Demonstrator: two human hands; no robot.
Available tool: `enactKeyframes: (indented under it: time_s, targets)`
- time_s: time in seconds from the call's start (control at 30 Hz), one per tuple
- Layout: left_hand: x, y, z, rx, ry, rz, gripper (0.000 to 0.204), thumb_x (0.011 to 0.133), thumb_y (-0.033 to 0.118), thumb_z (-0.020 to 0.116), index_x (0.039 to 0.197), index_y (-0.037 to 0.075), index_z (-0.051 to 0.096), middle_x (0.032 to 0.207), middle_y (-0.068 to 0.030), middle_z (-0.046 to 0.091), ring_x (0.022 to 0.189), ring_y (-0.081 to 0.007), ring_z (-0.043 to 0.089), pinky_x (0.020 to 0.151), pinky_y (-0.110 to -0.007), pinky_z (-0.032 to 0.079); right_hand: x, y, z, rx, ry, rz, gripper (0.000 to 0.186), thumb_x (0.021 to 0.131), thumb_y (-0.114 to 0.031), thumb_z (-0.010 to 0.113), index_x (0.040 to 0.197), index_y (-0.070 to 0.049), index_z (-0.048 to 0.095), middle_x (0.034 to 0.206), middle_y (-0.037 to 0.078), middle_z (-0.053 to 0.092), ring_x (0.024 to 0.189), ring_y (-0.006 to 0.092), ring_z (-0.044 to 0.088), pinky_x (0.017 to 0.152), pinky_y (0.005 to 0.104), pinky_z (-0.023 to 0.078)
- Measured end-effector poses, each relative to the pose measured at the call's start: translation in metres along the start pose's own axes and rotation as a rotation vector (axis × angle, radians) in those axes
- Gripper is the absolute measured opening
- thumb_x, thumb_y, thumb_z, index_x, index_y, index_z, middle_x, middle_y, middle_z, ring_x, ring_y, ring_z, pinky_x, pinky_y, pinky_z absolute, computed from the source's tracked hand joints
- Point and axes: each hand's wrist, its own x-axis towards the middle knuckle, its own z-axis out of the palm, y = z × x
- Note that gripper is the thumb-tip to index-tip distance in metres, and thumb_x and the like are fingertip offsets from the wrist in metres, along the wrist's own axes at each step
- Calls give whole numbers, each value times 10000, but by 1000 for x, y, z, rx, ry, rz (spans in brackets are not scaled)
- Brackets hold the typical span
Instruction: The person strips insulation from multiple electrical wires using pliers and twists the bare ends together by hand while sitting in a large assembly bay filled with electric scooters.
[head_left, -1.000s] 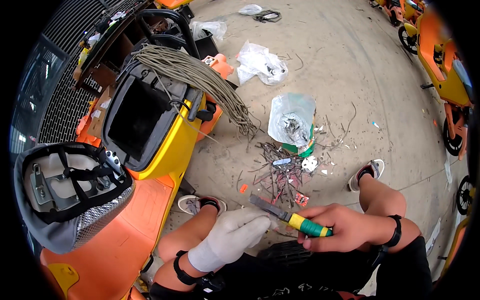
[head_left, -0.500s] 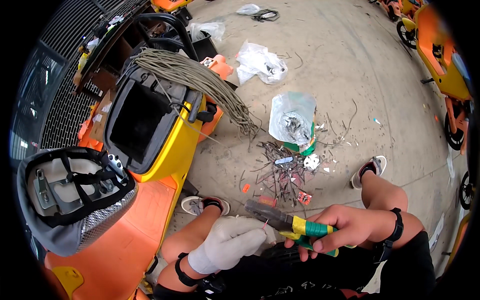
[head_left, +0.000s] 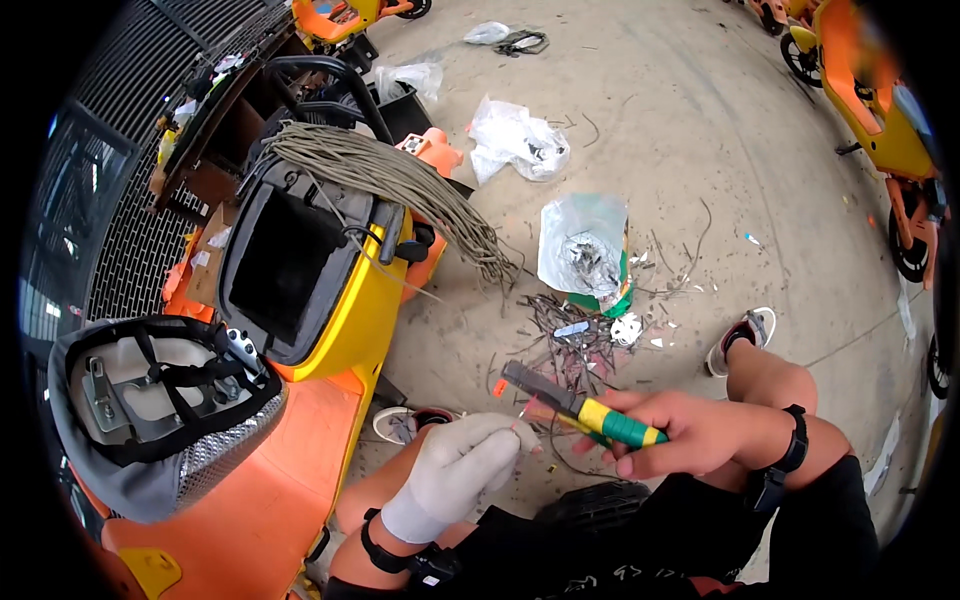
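My left hand (head_left: 455, 465), in a pale knitted glove, is closed with its fingertips pinched on a thin wire whose bulk is hidden. A dark strand (head_left: 560, 458) curves below, beside these fingertips. My bare right hand (head_left: 690, 435) grips combination pliers (head_left: 622, 424) by their green and yellow handles. The dark jaws point up and left, just above the gloved fingers. A small pink strand (head_left: 529, 408) shows by the jaws; whether they grip it I cannot tell.
Dark wire scraps (head_left: 570, 345) lie on the floor ahead, beside an open bag (head_left: 580, 225) of scraps. To my left stands a yellow and orange scooter (head_left: 360, 320) with a coil of grey cable (head_left: 390, 170) and a grey seat (head_left: 170, 420), underside up.
The pliers have tipped more downward to the right, and their jaws have moved slightly right. My gloved hand has shifted a little up and left, parting from the pliers.
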Motion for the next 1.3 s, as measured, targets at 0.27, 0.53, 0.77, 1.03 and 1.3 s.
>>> enactKeyframes:
  time_s: [0.27,0.53,0.77,1.03,1.3]
  targets:
    - [12,-2,-3,-307,370,-38,242,1050,191,458,1091,-7,589,592,77,331,481,-29,270,462,-223,237,10,16,-28,-171,40,318,143,867,-128,702,907,5,671,1126,85,599,1090,200,533,949,339,431]
    - [0,1,-22,-431,354,121,251,1049,196,448,1139,0,576,616,89,324,492,-21,258,454,-207,214,13,106,-45,-549,-185,970,395,843,-323,700,1055,10,693,966,107,685,871,224,620,808,358,509]
    - [-9,-7,-29,-389,252,197,273,1048,221,426,1111,0,572,649,72,361,525,-34,298,459,-212,245,-13,302,-27,-1180,-61,1153,429,826,-358,587,995,12,724,1001,262,695,953,397,673,847,448,532]
    - [-29,-24,-49,379,149,107,346,984,303,444,1018,21,641,916,-154,678,875,-302,659,835,-405,498,-32,459,53,-1165,358,1081,525,950,-445,478,1116,1,700,1216,243,635,1204,416,537,1032,466,433]
    - [-36,-43,-52,685,319,250,269,999,266,489,1064,42,622,860,-170,674,817,-339,673,763,-431,511,-19,461,77,-1061,-50,1141,565,947,-431,412,1090,35,697,1165,206,682,1157,421,580,1050,491,388]
